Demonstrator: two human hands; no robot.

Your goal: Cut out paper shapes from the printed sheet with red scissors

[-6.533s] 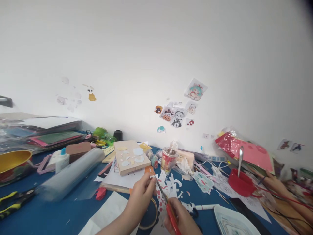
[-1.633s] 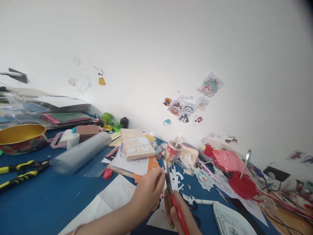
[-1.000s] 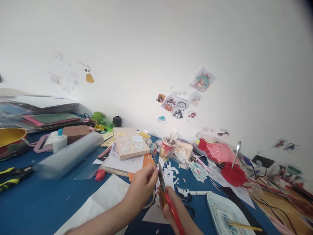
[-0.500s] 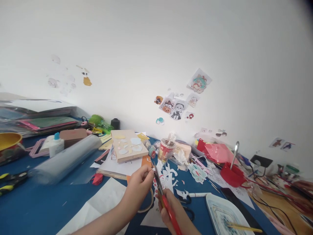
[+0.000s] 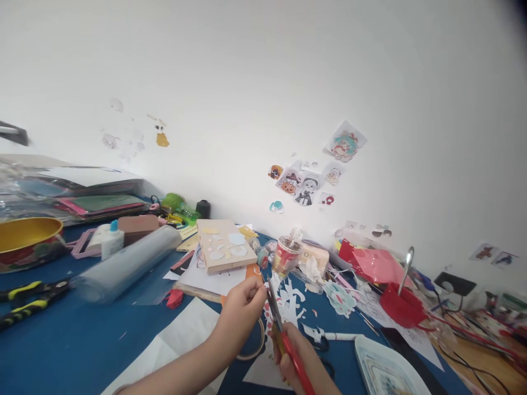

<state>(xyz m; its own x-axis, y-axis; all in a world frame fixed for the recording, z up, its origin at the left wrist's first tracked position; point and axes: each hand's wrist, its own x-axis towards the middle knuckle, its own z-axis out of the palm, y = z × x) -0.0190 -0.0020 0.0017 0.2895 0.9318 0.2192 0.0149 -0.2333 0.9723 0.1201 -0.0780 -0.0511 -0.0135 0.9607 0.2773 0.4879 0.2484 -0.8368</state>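
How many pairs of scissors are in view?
1 surely: red-handled scissors in the right hand, blades near the left hand. Black loops on the table may be another pair, partly hidden.

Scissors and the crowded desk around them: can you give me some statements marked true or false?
1. The right hand holds red-handled scissors. True.
2. The left hand is near the scissor blades. True.
3. The left hand grips the cup. False: the cup stands beyond both hands.
4. The pliers lie right of the clear roll. False: left of it.
5. A shiny metal piece rises above the red holder. True.
6. The glue bottle sits on the beige board. False: it stands beside the clear roll.
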